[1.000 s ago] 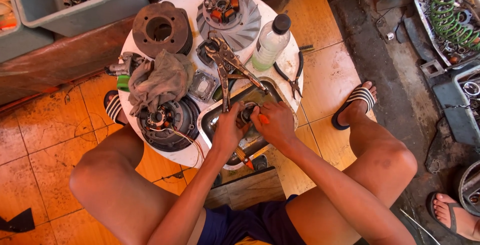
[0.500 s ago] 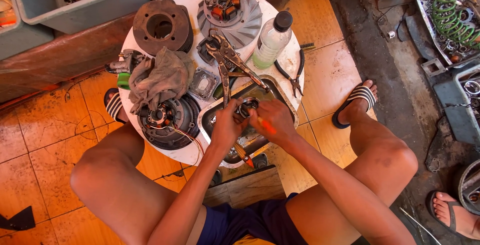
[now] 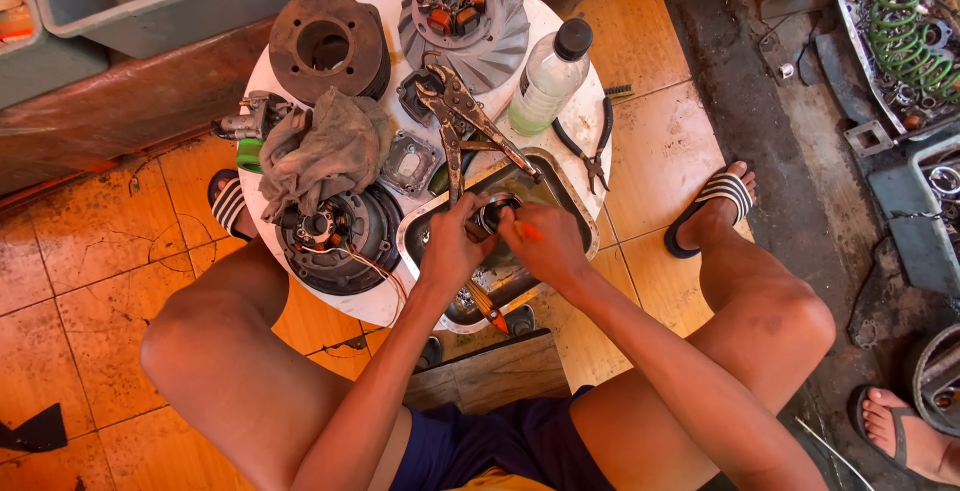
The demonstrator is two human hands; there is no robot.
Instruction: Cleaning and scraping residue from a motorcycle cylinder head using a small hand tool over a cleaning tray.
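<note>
Both hands, left (image 3: 452, 251) and right (image 3: 545, 243), grip closed on a small round part (image 3: 495, 213) over the tray (image 3: 560, 176); work looks midway, part unfinished.

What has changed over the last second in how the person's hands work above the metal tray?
Little has changed. Both hands, left hand and right hand, stay together over the metal tray, still gripping a small round part between them, with only slight finger shifts. The pliers, bottle and rag lie as before.
</note>
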